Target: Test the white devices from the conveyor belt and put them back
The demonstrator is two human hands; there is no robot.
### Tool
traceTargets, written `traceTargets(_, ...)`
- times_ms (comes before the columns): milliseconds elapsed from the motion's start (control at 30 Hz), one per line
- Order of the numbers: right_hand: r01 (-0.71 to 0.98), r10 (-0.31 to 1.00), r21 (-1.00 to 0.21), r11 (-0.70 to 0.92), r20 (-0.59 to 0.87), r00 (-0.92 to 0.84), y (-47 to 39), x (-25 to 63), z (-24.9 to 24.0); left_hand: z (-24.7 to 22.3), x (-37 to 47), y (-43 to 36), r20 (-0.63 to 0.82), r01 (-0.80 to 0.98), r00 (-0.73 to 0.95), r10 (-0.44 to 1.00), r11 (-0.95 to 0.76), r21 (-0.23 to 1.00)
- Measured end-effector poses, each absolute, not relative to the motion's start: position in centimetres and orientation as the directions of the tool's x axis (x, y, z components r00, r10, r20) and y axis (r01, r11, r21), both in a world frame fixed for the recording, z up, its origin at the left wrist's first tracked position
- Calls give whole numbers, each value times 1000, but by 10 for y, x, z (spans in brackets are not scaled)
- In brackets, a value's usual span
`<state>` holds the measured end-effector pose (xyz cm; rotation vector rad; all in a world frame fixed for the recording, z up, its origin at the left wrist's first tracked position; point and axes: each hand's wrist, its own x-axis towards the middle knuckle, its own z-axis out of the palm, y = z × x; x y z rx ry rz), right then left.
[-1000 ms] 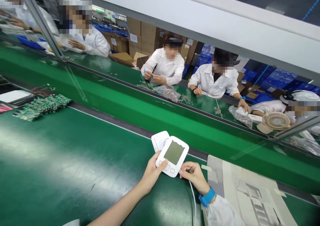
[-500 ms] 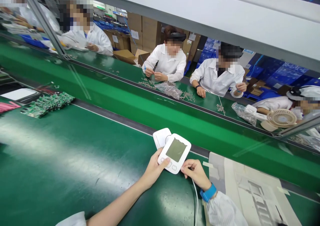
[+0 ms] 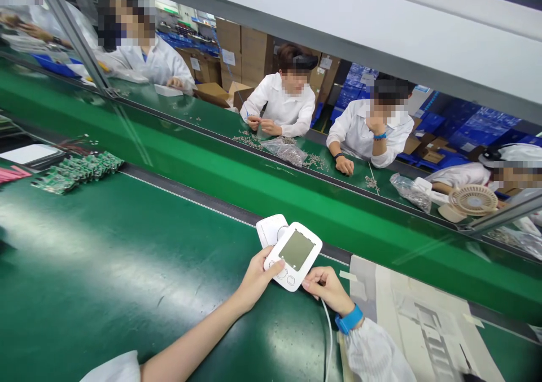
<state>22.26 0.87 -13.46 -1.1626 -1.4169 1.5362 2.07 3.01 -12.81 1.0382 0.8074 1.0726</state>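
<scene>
My left hand (image 3: 259, 275) is closed round a white monitor (image 3: 291, 277) with a grey LCD screen, its thumb lying on the front near the buttons. Behind this monitor, partly hidden by it, a second white casing (image 3: 271, 228) sticks out to the upper left. At the monitor's lower right edge, my right hand (image 3: 327, 288) pinches the end of a white cable (image 3: 329, 337), which hangs down toward the bench front. The cable's tip is hidden by my fingers. Small dark marks show at the lower part of the screen.
Green circuit boards (image 3: 78, 172) lie in a row at the left, near pink strips (image 3: 12, 173). A taped paper sheet (image 3: 406, 308) is on the right. Beyond the green partition (image 3: 237, 193), co-workers sit at another bench with small metal parts, plastic bags (image 3: 284, 151) and a fan (image 3: 473, 200).
Small marks have appeared on the previously blank screen. Both hands still hold the monitor and cable, nearly in place. A co-worker across has raised a hand to the face; another has lowered a white piece.
</scene>
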Motion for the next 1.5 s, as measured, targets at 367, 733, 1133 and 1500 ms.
traceTargets(367,-260,924,-948,-181,-74,-374,12,239,-134,-65,61,64,102,-195,449,888,-14,981)
traceTargets(733,-183,781,-926,-331,-161,-603,9,251,-145,-50,109,121,336,621,210,918,-391,679)
traceTargets(1133,-181,735,-911,-371,-168,-657,8,254,-145,-112,215,103,209,725,494,844,-533,437)
traceTargets(1500,-198,745,-900,-388,-180,-642,6,252,-144,-97,103,59,377,926,295,878,-360,114)
